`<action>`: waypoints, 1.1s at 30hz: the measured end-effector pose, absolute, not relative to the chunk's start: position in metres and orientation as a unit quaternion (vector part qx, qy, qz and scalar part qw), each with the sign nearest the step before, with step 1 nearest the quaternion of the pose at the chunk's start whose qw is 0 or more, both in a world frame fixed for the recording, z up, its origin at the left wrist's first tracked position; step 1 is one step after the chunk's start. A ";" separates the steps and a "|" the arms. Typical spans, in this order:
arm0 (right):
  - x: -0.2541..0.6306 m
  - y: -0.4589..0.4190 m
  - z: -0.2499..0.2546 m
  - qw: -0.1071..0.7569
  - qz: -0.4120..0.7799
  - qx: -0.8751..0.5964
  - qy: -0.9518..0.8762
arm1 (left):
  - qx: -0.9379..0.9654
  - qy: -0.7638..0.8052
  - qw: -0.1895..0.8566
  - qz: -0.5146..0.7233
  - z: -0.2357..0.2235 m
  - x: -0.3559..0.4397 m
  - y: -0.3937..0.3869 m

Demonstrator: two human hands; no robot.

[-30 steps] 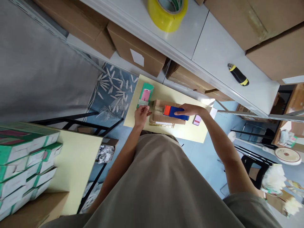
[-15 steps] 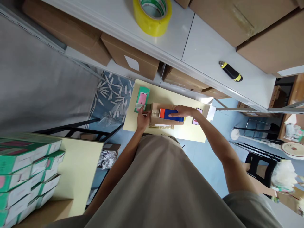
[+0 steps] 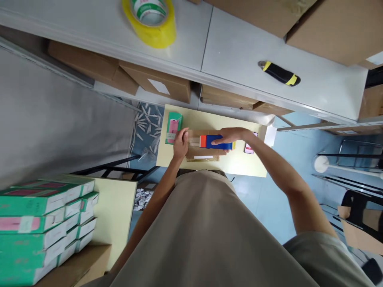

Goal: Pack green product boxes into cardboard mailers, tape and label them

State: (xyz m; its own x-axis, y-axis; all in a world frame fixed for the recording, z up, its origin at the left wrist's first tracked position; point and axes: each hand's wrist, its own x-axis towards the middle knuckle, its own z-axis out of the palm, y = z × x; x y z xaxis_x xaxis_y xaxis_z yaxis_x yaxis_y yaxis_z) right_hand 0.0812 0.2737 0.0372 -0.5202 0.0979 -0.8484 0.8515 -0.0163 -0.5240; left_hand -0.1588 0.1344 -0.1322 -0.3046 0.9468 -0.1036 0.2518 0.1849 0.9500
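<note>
My left hand (image 3: 180, 144) is closed around the left end of a small brown cardboard box (image 3: 194, 150). My right hand (image 3: 231, 136) grips a blue and orange tape dispenser (image 3: 221, 142) from above, its orange end pointing left over the top of the box. A bit of yellow shows at the dispenser's right end. Just left of my left hand lies a green box with a pink picture (image 3: 173, 127). Along the near side of the cardboard box is a brown taped piece with a white label (image 3: 203, 158). The fingertips under the dispenser are partly hidden.
The pale yellow table (image 3: 248, 165) also bears a phone (image 3: 249, 148) at right. On the grey shelf (image 3: 233, 52) above sit a yellow tape roll (image 3: 160, 34) and a black-and-yellow utility knife (image 3: 279, 73). Stacked green boxes (image 3: 32, 227) fill the lower left.
My left hand has gone from bent fingers at the box's left edge to a grip around that end. The tape dispenser stays in my right hand over the box. The camera view has shifted.
</note>
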 end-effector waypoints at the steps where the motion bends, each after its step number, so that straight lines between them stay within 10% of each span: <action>1: 0.099 0.278 0.045 0.328 -0.603 0.381 0.619 | 0.456 0.672 0.376 0.447 -0.132 -0.159 0.134; 10: 0.258 0.300 0.049 0.358 -0.582 0.459 0.568 | 0.477 0.718 0.329 0.385 -0.133 -0.160 0.138; 33: 0.156 0.114 -0.097 0.200 -0.333 0.701 0.598 | 0.507 0.740 0.290 0.335 -0.125 -0.159 0.137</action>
State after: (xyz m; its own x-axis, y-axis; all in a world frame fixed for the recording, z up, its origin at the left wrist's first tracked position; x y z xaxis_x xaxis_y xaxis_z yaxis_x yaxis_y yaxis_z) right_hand 0.1559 0.1139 -0.0974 0.0634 0.7057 -0.7057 0.9716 -0.2052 -0.1180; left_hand -0.1585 0.1368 -0.1252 -0.3187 0.9437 -0.0886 0.5552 0.2616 0.7895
